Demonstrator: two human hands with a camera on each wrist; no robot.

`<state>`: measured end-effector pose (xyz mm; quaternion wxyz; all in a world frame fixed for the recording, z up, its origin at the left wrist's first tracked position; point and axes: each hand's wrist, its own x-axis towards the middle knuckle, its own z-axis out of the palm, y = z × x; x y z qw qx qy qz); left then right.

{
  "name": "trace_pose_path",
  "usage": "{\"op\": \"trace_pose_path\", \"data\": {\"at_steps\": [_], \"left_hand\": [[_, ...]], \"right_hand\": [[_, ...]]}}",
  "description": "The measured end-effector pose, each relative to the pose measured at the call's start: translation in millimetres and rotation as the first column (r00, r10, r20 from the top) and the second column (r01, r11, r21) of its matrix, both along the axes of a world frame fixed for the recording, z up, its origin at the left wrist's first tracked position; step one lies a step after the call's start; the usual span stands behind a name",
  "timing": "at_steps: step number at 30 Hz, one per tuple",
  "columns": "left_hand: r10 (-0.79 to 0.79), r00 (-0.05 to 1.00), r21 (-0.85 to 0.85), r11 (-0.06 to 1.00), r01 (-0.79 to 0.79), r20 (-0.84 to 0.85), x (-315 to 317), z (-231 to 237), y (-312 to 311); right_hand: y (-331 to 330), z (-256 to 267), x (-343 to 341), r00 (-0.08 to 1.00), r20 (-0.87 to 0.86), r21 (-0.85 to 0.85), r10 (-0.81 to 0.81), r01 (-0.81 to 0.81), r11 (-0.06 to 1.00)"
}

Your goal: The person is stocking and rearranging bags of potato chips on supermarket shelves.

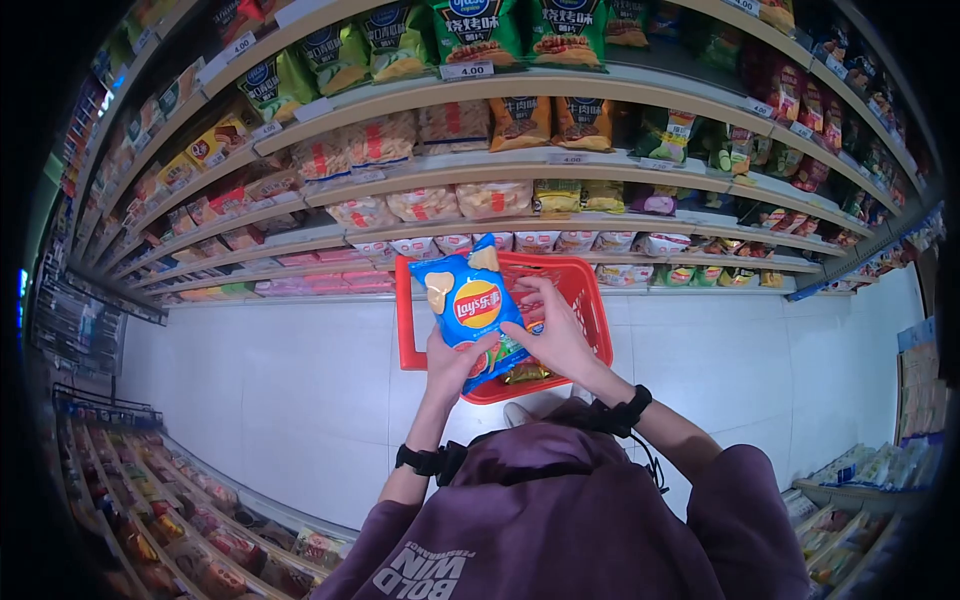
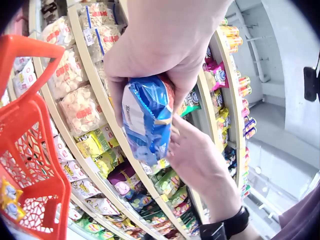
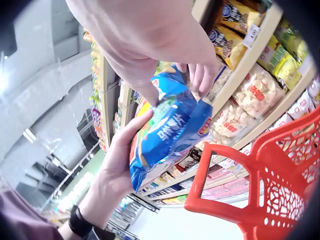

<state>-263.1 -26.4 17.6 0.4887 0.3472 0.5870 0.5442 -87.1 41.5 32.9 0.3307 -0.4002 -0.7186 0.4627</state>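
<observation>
A blue Lay's potato chip bag [image 1: 477,305] is held up over a red shopping basket [image 1: 408,335], its printed front facing up in the head view. My left hand [image 1: 450,365] grips the bag's lower left part, thumb across the front. At the bag's right side is my right hand [image 1: 562,340], its thumb on the front and its fingers bent at the edge. In the right wrist view the right thumb and fingers [image 3: 202,80] straddle one end of the bag [image 3: 172,127]. The left wrist view shows the bag [image 2: 147,117] end-on between both hands.
Shelves of bagged snacks curve across the front, with price tags [image 1: 467,70] along their edges. Below the held bag, a gold packet [image 1: 527,373] lies in the basket. White floor tiles [image 1: 290,370] surround the basket. More shelves [image 1: 190,510] stand behind to the left.
</observation>
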Motion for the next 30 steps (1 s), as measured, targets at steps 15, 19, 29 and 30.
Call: {"op": "trace_pose_path", "data": {"at_steps": [15, 19, 29, 30], "left_hand": [[-0.105, 0.911, 0.241, 0.947, 0.215, -0.400, 9.3, 36.5, -10.9], [0.095, 0.912, 0.307, 0.951, 0.035, -0.399, 7.5, 29.4, -1.5], [-0.239, 0.968, 0.076, 0.967, 0.245, -0.072, 8.6, 31.3, -2.6], [-0.224, 0.973, 0.077, 0.971, 0.228, -0.056, 8.8, 29.8, -1.9]], "right_hand": [[0.5, -2.1, -6.9, 0.959, -0.277, -0.392, -0.057, -0.058, 0.918], [7.3, 9.5, 0.1, 0.928, -0.353, -0.529, -0.122, -0.091, 0.843], [7.1, 16.8, -1.5, 0.865, -0.493, -0.573, -0.092, -0.243, 0.783], [6.8, 16.4, -2.3, 0.871, -0.480, -0.574, -0.101, -0.225, 0.787]]}}
